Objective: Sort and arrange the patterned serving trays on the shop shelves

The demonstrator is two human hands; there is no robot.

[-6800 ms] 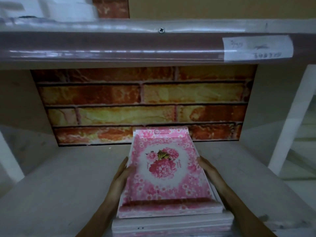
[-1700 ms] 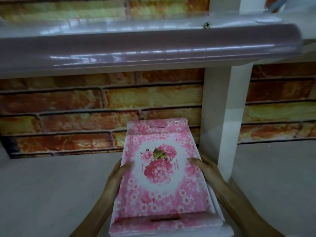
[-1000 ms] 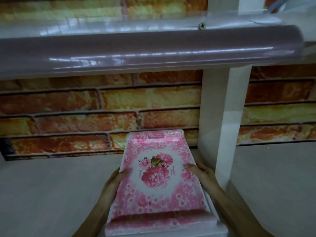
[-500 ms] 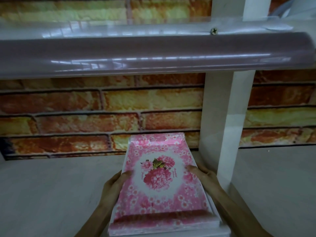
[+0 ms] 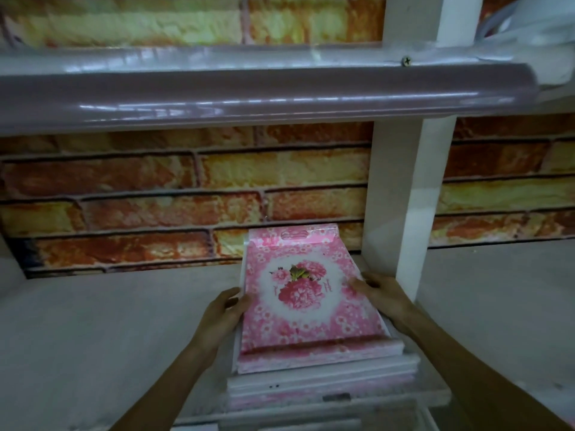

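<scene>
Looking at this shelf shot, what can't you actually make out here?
- Head view: lower trays in the stack, pattern covered by the top pink floral tray.
- Right hand fingertips, hidden under the tray's edge.
- Left hand grip underneath, hidden.
- Small text beside the flowers, too small.

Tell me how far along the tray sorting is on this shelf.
Done: a stack of trays already sits on the shelf beside the white post. In hand: the left hand and right hand hold the sides of the top pink flowered tray, apparently squaring it on the stack. Left: the rest of the shelf is bare; no other trays are visible, so I cannot tell what remains.
</scene>
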